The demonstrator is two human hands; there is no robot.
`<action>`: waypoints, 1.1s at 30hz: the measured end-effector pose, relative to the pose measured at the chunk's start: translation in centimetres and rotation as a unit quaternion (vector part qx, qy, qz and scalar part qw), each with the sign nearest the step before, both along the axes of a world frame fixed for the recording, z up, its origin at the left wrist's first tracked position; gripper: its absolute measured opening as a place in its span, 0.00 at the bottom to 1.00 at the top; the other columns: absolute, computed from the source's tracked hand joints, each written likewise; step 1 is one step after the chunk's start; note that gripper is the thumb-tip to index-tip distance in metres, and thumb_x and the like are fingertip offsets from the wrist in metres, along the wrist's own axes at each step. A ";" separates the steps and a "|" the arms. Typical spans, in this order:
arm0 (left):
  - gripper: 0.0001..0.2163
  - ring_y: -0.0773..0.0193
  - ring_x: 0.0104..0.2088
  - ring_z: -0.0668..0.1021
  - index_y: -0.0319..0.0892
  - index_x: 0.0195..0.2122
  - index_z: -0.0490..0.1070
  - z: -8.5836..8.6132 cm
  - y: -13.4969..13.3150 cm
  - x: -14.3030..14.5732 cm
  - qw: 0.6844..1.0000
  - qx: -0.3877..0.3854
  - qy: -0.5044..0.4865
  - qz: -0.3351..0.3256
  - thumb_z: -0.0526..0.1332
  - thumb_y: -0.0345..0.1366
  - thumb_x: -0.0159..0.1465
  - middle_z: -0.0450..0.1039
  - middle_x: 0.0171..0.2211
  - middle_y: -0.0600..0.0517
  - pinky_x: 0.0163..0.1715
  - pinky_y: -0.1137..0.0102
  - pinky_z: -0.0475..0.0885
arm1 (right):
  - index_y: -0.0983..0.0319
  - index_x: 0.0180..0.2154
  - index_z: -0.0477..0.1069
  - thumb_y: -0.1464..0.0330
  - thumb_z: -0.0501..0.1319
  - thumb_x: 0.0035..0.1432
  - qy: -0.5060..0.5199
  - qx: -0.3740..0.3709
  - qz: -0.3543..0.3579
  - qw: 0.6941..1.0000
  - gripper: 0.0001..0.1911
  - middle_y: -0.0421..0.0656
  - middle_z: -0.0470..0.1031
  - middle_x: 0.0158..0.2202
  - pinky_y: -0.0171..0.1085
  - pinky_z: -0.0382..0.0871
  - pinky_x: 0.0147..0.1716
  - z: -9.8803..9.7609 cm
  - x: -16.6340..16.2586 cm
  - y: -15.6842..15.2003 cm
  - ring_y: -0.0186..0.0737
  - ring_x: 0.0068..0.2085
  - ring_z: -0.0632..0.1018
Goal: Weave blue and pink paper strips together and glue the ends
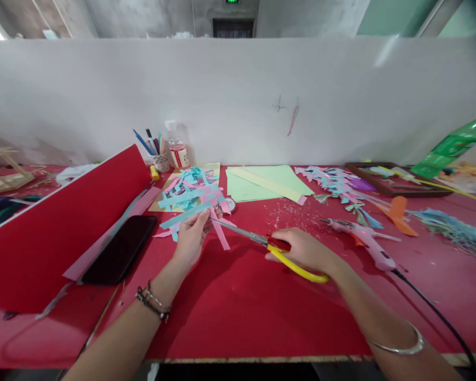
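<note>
My left hand (193, 235) pinches crossed pink and blue paper strips (190, 211) above the red table. In my right hand (303, 247) is a pair of scissors (291, 264) with red and yellow handles. Their blades point left, and the tips reach the strips beside my left fingertips. How far the blades are parted I cannot tell. Just behind the held strips lies a heap of cut pink and blue strips (192, 180) on a yellow sheet. A small round object (230, 205) shows partly behind the strips.
A black phone (121, 248) lies left, beside a leaning red board (75, 222). Green paper sheets (246, 186) lie at the back. To the right are a pink glue gun (365, 241) with a black cord, a folded-paper chain (329, 180) and a tilted green bottle (452, 144).
</note>
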State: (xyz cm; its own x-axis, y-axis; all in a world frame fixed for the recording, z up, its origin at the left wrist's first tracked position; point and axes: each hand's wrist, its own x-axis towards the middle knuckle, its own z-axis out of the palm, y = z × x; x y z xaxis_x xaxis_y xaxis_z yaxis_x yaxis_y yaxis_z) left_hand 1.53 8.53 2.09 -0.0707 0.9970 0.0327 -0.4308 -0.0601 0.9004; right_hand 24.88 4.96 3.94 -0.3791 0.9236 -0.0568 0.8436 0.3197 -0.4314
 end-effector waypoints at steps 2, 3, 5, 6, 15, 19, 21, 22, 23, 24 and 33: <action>0.12 0.62 0.32 0.78 0.39 0.27 0.75 -0.1 0.0 0.0 1.000 0.004 0.002 -0.001 0.66 0.42 0.45 0.77 0.26 0.50 0.36 0.69 0.71 | 0.62 0.24 0.66 0.49 0.56 0.47 0.001 0.001 0.001 1.000 0.21 0.41 0.69 0.23 0.32 0.52 0.24 -0.1 0.1 0.0 0.35 0.25 0.68; 0.11 0.62 0.32 0.78 0.40 0.27 0.75 -0.1 0.1 0.0 1.000 0.007 0.001 0.002 0.66 0.42 0.46 0.77 0.26 0.51 0.35 0.70 0.70 | 0.62 0.25 0.66 0.49 0.56 0.47 0.001 0.002 0.001 1.000 0.21 0.41 0.69 0.23 0.32 0.52 0.24 -0.1 0.1 0.0 0.35 0.25 0.68; 0.10 0.64 0.32 0.78 0.40 0.26 0.75 -0.3 0.3 -0.2 1.000 0.012 -0.005 0.016 0.66 0.41 0.46 0.77 0.27 0.51 0.35 0.71 0.70 | 0.62 0.25 0.66 0.49 0.56 0.46 0.004 0.006 0.000 1.000 0.21 0.41 0.70 0.23 0.32 0.52 0.24 -0.2 0.2 0.1 0.34 0.25 0.68; 0.10 0.65 0.31 0.77 0.40 0.26 0.75 -0.4 0.4 -0.3 0.999 0.015 -0.008 0.029 0.66 0.41 0.46 0.76 0.27 0.52 0.36 0.72 0.70 | 0.62 0.25 0.67 0.49 0.56 0.47 0.005 0.008 -0.001 1.000 0.21 0.41 0.70 0.23 0.32 0.52 0.23 -0.2 0.2 0.1 0.34 0.25 0.68; 0.10 0.64 0.31 0.76 0.39 0.28 0.73 -0.5 1.1 -1.1 0.981 0.050 0.143 0.118 0.64 0.40 0.47 0.75 0.28 0.50 0.36 0.69 0.68 | 0.62 0.23 0.60 0.51 0.54 0.49 0.190 0.042 -0.100 0.976 0.20 0.36 0.60 0.18 0.32 0.53 0.20 -1.2 0.4 0.8 0.31 0.20 0.63; 0.06 0.60 0.35 0.75 0.43 0.27 0.74 0.0 -0.2 -0.9 0.898 0.246 0.361 0.053 0.62 0.38 0.51 0.75 0.32 0.49 0.39 0.67 0.68 | 0.61 0.21 0.57 0.47 0.47 0.51 0.381 -0.055 -0.137 0.913 0.24 0.36 0.60 0.16 0.32 0.56 0.17 -1.6 -0.5 0.6 0.29 0.16 0.63; 0.07 0.58 0.39 0.75 0.45 0.32 0.74 0.0 -0.8 -0.8 0.827 0.320 0.462 -0.026 0.62 0.37 0.52 0.75 0.37 0.48 0.41 0.67 0.67 | 0.62 0.21 0.58 0.47 0.47 0.52 0.431 -0.095 -0.113 0.890 0.25 0.37 0.63 0.17 0.32 0.60 0.19 -1.6 -1.1 0.3 0.29 0.16 0.65; 0.06 0.59 0.38 0.76 0.46 0.32 0.75 -0.1 -1.1 -0.7 0.801 0.339 0.493 -0.023 0.60 0.37 0.54 0.76 0.37 0.49 0.40 0.68 0.67 | 0.62 0.22 0.59 0.47 0.48 0.51 0.446 -0.106 -0.101 0.883 0.25 0.38 0.65 0.18 0.33 0.63 0.20 -1.7 -1.4 0.2 0.29 0.17 0.67; 0.06 0.60 0.38 0.76 0.47 0.32 0.75 -0.3 -1.3 -0.6 0.777 0.351 0.522 -0.023 0.58 0.37 0.56 0.76 0.37 0.49 0.40 0.68 0.67 | 0.62 0.24 0.60 0.47 0.51 0.50 0.461 -0.117 -0.094 0.875 0.24 0.38 0.66 0.20 0.34 0.65 0.22 -1.7 -1.7 0.1 0.31 0.19 0.69; 0.07 0.61 0.38 0.76 0.47 0.33 0.75 -0.4 -1.5 -0.4 0.759 0.361 0.542 -0.021 0.57 0.37 0.57 0.76 0.38 0.49 0.41 0.68 0.67 | 0.61 0.25 0.60 0.48 0.54 0.48 0.475 -0.131 -0.087 0.866 0.22 0.38 0.66 0.21 0.34 0.66 0.23 -1.8 -2.0 0.0 0.32 0.21 0.71; 0.13 0.58 0.47 0.70 0.45 0.42 0.70 -0.1 -1.6 1.0 0.801 0.329 0.499 0.042 0.59 0.35 0.55 0.69 0.46 0.46 0.48 0.65 0.63 | 0.59 0.26 0.54 0.63 0.62 0.43 0.557 -0.084 -0.082 0.822 0.16 0.32 0.58 0.22 0.31 0.61 0.24 -2.1 -2.6 0.2 0.26 0.23 0.64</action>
